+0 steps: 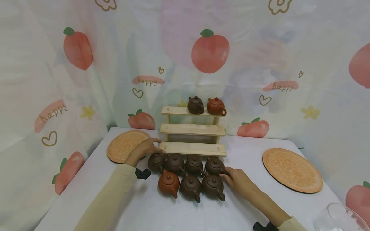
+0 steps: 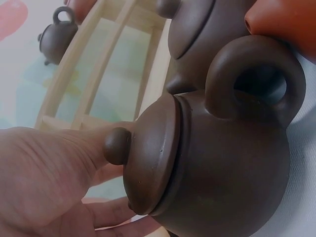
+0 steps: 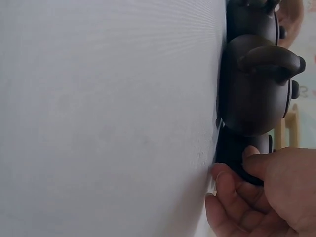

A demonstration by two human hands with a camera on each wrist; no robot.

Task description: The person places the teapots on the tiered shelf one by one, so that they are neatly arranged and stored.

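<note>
Teapots (image 1: pixel 190 176) lie clustered between left hand (image 1: pixel 145 148) and right hand (image 1: pixel 240 181).

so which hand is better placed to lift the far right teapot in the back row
Right. The right hand already touches that dark teapot with its fingers. The left hand is across the group, by the leftmost teapot.

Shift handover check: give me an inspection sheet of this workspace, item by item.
Surface: white table, bare in front.
Job's things: seven small teapots clustered below a three-step wooden rack; two more teapots on its top step.
Clutter: two round orange mats, a clear glass at the right corner.
Hands: left hand by the leftmost back teapot; right hand touching the rightmost teapots.
Cables: nothing seen.
Surroundings: peach-print curtain behind.
</note>
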